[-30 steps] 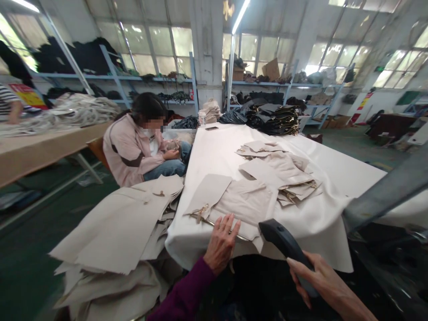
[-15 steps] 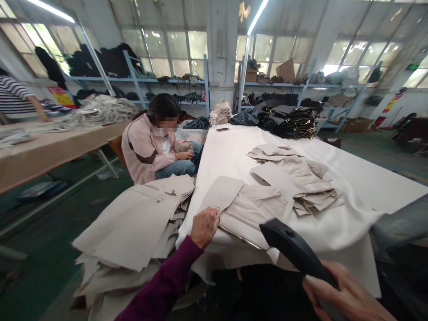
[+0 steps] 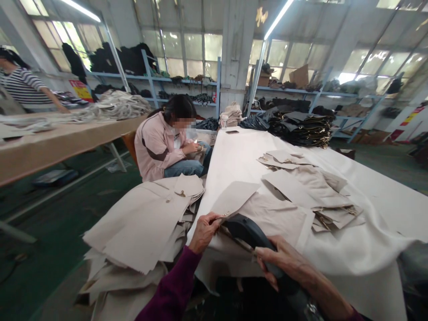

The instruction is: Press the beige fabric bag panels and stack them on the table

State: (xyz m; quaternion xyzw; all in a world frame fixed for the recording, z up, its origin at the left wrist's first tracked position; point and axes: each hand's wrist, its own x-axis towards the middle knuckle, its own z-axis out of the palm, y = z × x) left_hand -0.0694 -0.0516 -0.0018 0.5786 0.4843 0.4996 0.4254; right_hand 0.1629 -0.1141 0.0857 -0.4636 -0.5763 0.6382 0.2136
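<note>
Head view: a white-covered table [image 3: 230, 156] stretches toward the far side, a stack of beige panels [image 3: 143, 223] left of its near end. A beige fabric piece [image 3: 269, 211] lies at the table's near edge. Over it slants a black handheld tool [image 3: 248, 229], wrapped in the right hand [image 3: 284, 258]. The left hand [image 3: 203, 234], finger and thumb pinched, holds the piece's left corner beside the tool's tip.
</note>
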